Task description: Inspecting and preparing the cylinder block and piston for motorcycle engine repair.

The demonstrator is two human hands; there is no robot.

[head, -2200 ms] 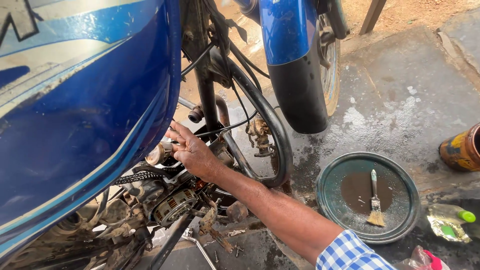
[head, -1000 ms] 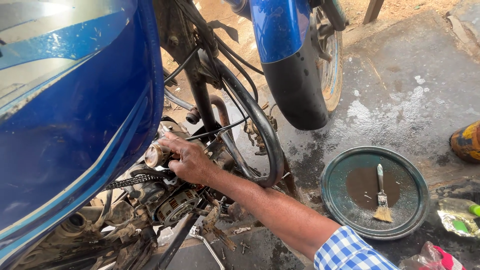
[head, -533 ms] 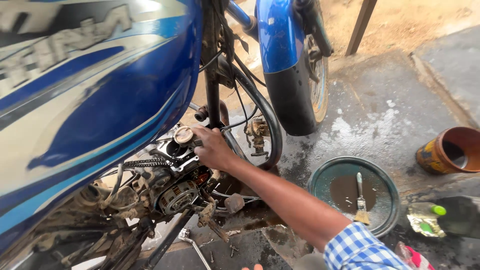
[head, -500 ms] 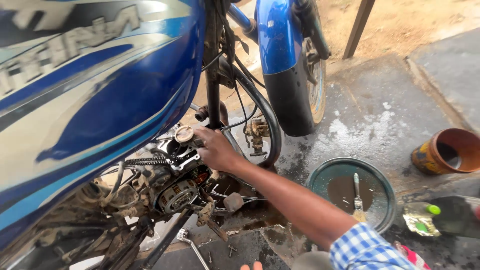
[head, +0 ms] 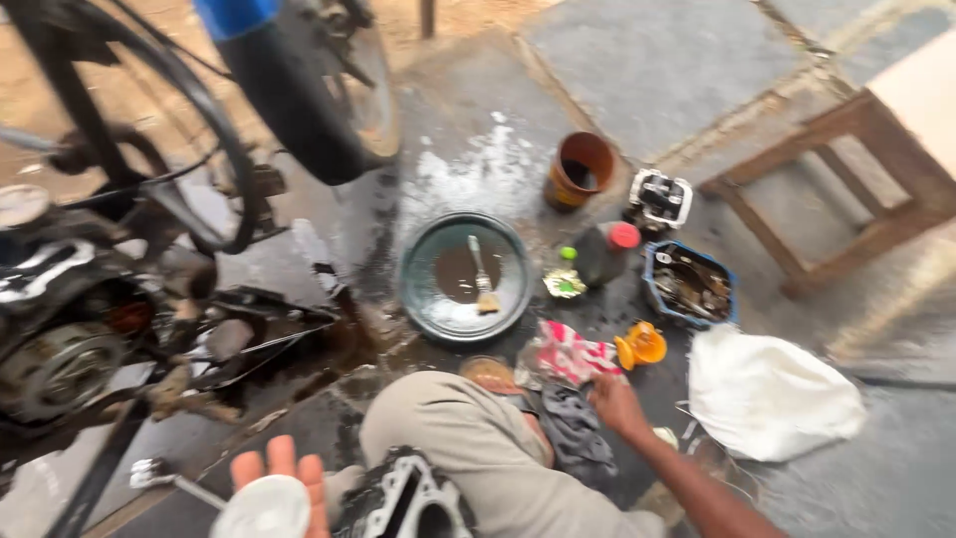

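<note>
My right hand [head: 617, 403] reaches down past my bent knee [head: 468, 448] and touches the edge of a dark grey rag [head: 578, 438] on the wet ground, beside a red-and-white cloth [head: 568, 354]. The blur hides whether its fingers grip the rag. At the bottom edge my left hand [head: 281, 466] holds a white round object [head: 264, 510]. A finned metal engine part [head: 403, 503] lies by my knee. The motorcycle's open engine [head: 65, 344] is at the left, away from both hands.
A round green pan [head: 423, 299] with dark liquid and a brush [head: 481, 284] sits ahead. Around it are a brown pot [head: 580, 169], a red-capped bottle [head: 602, 254], a blue tray of parts [head: 689, 284], an orange cap [head: 642, 344], a white sack [head: 767, 394], a wooden stool [head: 856, 189], the front wheel [head: 319, 90].
My right hand has left the engine and swung down to the right, onto the rag. The view has turned right, toward the pan and containers. My left hand with the white object now shows.
</note>
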